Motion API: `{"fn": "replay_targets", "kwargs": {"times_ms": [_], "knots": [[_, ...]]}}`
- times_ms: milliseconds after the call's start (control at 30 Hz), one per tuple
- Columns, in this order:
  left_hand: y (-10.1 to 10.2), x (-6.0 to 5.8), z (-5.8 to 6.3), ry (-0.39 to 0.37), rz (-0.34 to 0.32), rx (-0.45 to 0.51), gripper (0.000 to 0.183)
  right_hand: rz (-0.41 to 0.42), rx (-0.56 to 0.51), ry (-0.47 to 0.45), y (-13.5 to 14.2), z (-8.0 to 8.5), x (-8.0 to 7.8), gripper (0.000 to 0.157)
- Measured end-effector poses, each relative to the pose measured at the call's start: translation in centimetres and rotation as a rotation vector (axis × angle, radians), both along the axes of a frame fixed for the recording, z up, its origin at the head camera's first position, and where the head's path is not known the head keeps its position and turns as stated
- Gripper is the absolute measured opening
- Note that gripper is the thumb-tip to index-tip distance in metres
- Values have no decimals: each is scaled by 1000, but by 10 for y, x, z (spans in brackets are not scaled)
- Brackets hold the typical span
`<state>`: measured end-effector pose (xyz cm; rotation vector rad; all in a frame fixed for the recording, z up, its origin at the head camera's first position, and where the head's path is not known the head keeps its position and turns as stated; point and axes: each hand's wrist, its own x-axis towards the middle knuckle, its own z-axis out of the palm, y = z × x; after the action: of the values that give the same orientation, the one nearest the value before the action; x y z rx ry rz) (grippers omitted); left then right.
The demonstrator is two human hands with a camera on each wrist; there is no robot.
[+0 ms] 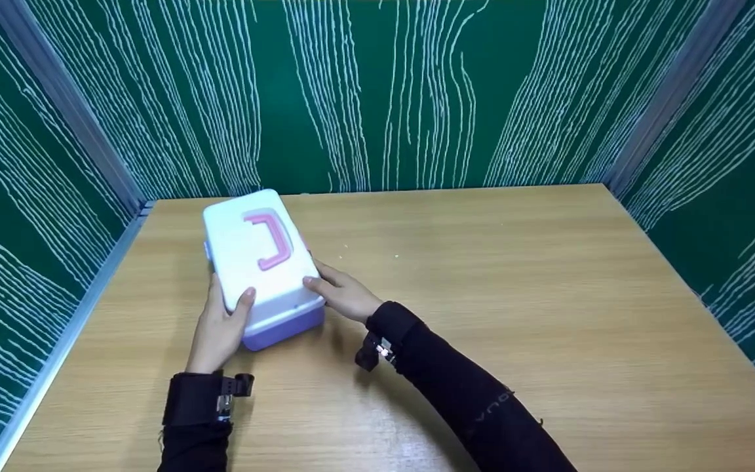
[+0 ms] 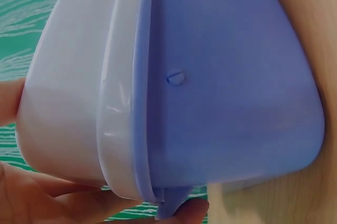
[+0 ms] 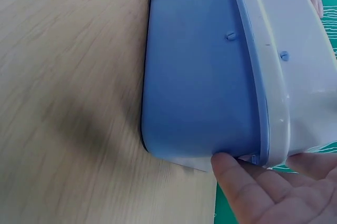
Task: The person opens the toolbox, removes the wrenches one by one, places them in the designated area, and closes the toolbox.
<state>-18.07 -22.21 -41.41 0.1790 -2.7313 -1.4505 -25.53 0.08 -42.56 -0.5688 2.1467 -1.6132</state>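
Observation:
A plastic storage box with a white lid (image 1: 236, 252) and a purple-blue base (image 1: 286, 329) stands at the left of the table, turned at an angle. On top of the lid lies a folded pink handle (image 1: 280, 242). My left hand (image 1: 215, 331) grips the near left side, its thumb on the lid and one finger by a blue latch (image 2: 174, 203). From the right side, my right hand (image 1: 350, 296) holds the box, thumb on the lid's near corner, a fingertip touching the base (image 3: 202, 77). Both wrist views show the lid closed on the base.
The wooden table (image 1: 482, 295) extends to the right, with tiny white specks (image 1: 396, 255) near its middle. Green walls (image 1: 384, 98) with white wavy lines stand behind and at both sides, joined by grey metal posts (image 1: 672, 92).

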Motion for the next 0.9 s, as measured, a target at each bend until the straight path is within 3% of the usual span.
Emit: {"fn": "replay_targets", "kwargs": {"times_ms": [367, 567, 900], "knots": [[12, -5, -3, 1, -39, 13, 91, -37, 108, 83, 25, 1, -1, 63], [21, -6, -5, -3, -68, 23, 91, -53, 143, 84, 43, 0, 0, 65], [40, -8, -7, 19, -117, 35, 90, -3, 54, 89, 76, 3, 5, 61]]}}
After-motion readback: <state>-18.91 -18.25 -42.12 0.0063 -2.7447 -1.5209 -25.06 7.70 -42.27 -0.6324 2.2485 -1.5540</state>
